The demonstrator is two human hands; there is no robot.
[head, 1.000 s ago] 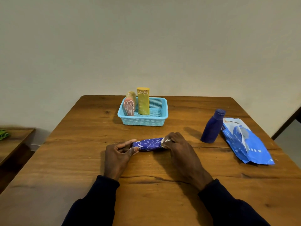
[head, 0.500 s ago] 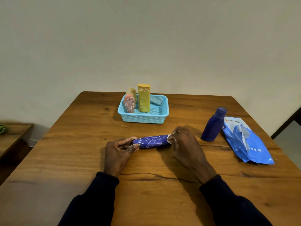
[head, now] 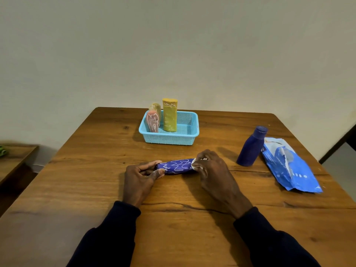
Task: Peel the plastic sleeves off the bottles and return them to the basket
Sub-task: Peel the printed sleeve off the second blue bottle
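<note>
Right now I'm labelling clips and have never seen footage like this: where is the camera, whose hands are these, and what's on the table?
No machine here: a person wears one camera on the head, looking down at their own hands. The left hand grips one end of a purple bottle lying on the table. The right hand pinches what looks like the white edge of its sleeve at the other end. Behind them, a basket holds a yellow bottle, a pink bottle and a tan bottle, all wrapped. To the right, a bare blue bottle stands beside a blue packet lying flat.
</note>
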